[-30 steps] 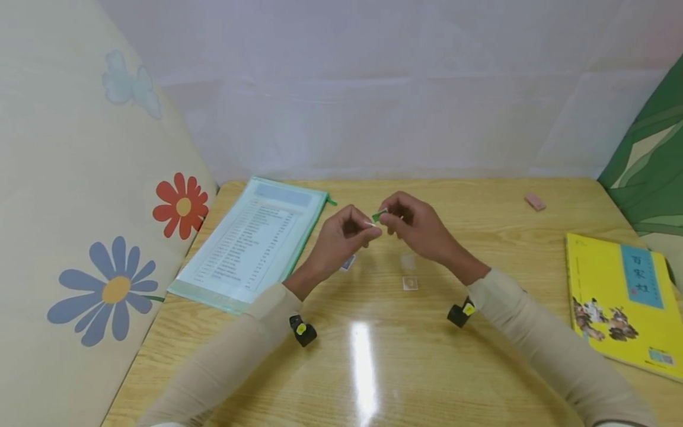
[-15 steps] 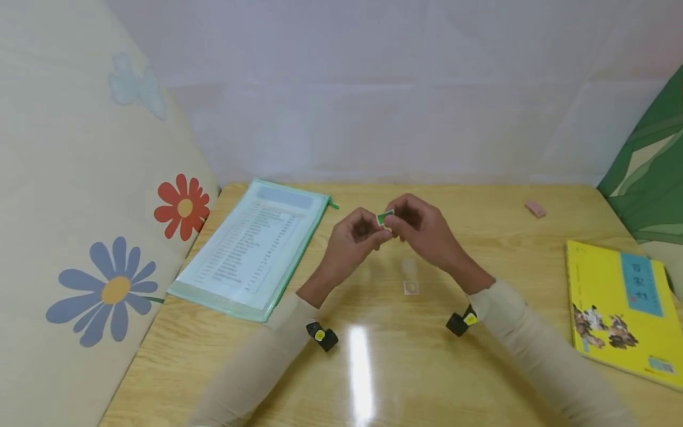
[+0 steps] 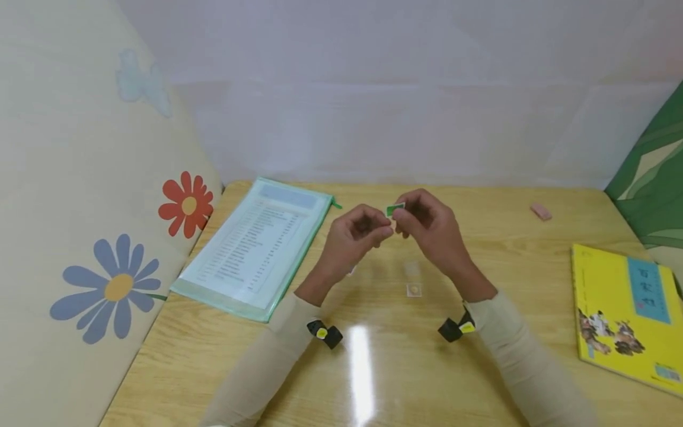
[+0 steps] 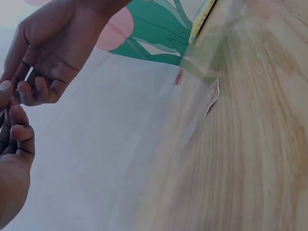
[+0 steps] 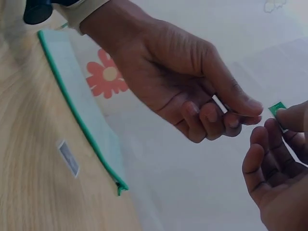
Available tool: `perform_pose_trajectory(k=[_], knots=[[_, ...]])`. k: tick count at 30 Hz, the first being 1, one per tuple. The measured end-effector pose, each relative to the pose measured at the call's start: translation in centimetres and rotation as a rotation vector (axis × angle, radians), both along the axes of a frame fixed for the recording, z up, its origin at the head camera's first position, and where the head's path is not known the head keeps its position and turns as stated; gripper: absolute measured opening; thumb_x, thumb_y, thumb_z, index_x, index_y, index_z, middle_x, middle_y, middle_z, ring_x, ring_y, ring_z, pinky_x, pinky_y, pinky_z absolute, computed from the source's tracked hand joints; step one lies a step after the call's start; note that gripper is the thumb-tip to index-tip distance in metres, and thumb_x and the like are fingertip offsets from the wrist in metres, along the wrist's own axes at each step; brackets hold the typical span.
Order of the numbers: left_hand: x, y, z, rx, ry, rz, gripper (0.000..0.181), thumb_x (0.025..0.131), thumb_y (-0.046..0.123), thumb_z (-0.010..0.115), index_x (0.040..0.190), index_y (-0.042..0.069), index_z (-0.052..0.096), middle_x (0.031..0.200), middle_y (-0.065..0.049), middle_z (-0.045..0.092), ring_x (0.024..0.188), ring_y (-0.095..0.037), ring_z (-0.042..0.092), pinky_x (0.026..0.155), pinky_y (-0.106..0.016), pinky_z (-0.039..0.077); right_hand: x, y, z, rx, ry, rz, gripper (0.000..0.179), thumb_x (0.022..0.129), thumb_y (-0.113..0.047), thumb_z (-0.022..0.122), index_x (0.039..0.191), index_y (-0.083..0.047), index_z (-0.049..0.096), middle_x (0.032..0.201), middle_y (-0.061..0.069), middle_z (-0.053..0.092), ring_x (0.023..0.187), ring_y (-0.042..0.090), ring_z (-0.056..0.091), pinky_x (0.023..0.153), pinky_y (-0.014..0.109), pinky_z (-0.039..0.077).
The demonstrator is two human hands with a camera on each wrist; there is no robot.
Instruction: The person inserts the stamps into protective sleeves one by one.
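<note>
My right hand (image 3: 434,228) pinches a small green postage stamp (image 3: 395,209) with a white border between thumb and fingers. Close to it, my left hand (image 3: 354,240) has its thumb and forefinger pressed together; a thin piece (image 5: 249,115), seen nearly edge-on, shows at those fingertips in the right wrist view, and its kind is unclear. Both hands are raised above the table, fingertips almost meeting. Below them lie a pale stamp with a round design (image 3: 414,290) and a faint whitish slip (image 3: 411,268). A greyish stamp (image 5: 69,158) lies beside the left hand, mostly hidden in the head view.
On the left of the wooden table (image 3: 405,367) lies a clear zip folder (image 3: 251,249) with a printed list. A yellow book (image 3: 624,314) lies at the right, a pink eraser-like block (image 3: 541,211) at the back right. Fabric walls stand behind and beside.
The right hand has turned the green stamp so more of its face shows. Both hands have shifted slightly right in the head view, and the left hand now covers most of the greyish stamp.
</note>
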State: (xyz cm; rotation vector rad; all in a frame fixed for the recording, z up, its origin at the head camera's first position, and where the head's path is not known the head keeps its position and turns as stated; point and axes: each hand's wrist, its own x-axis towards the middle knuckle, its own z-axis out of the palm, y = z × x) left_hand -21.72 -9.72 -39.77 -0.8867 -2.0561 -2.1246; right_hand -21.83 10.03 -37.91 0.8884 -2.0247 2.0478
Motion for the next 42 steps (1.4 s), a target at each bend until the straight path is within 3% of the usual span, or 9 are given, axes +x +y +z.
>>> perform_pose_trajectory(k=[18, 22, 26, 33, 42], knots=[[-0.3, -0.3, 0.1, 0.013, -0.009, -0.016, 0.022, 0.095, 0.023, 0.073, 0.1, 0.003, 0.064, 0.094, -0.01, 0.063, 0.071, -0.019, 0.053, 0.061, -0.027, 0.046, 0.6, 0.5, 0.9, 0.056, 0.064, -0.098, 0.012, 0.098, 0.0, 0.063, 0.11, 0.002, 0.066, 0.09, 0.017, 0.062, 0.073, 0.026, 0.056, 0.063, 0.028, 0.05], [-0.2, -0.3, 0.1, 0.014, -0.024, -0.016, 0.02, 0.095, 0.021, 0.073, 0.096, 0.003, 0.064, 0.094, -0.01, 0.062, 0.071, -0.018, 0.053, 0.06, -0.026, 0.045, 1.5, 0.5, 2.1, 0.072, 0.085, -0.091, 0.013, 0.097, 0.005, 0.061, 0.109, 0.007, 0.065, 0.09, 0.024, 0.061, 0.071, 0.027, 0.055, 0.062, 0.025, 0.049], [-0.2, -0.2, 0.2, 0.011, -0.04, -0.01, 0.018, 0.095, 0.018, 0.073, 0.092, 0.003, 0.064, 0.093, -0.01, 0.061, 0.07, -0.017, 0.053, 0.059, -0.029, 0.044, 2.2, 0.3, 3.2, 0.095, 0.076, -0.091, 0.013, 0.098, 0.004, 0.061, 0.109, 0.008, 0.065, 0.093, 0.02, 0.063, 0.072, 0.022, 0.057, 0.065, 0.024, 0.05], [-0.1, -0.2, 0.4, -0.009, -0.067, -0.008, 0.016, 0.094, 0.01, 0.073, 0.087, 0.004, 0.06, 0.094, -0.009, 0.058, 0.073, -0.017, 0.055, 0.062, -0.03, 0.046, 2.2, 0.2, 3.4, 0.134, 0.039, -0.066, 0.011, 0.098, 0.002, 0.062, 0.108, 0.006, 0.066, 0.101, 0.018, 0.064, 0.078, 0.022, 0.058, 0.07, 0.027, 0.051], [0.1, 0.0, 0.3, 0.0, -0.079, -0.038, 0.019, 0.093, 0.009, 0.074, 0.086, 0.005, 0.057, 0.096, -0.008, 0.057, 0.077, -0.017, 0.058, 0.064, -0.025, 0.048, 2.4, 0.0, 3.4, 0.137, 0.086, -0.065, 0.012, 0.099, 0.006, 0.058, 0.108, 0.007, 0.066, 0.1, 0.021, 0.065, 0.077, 0.024, 0.058, 0.069, 0.027, 0.05]])
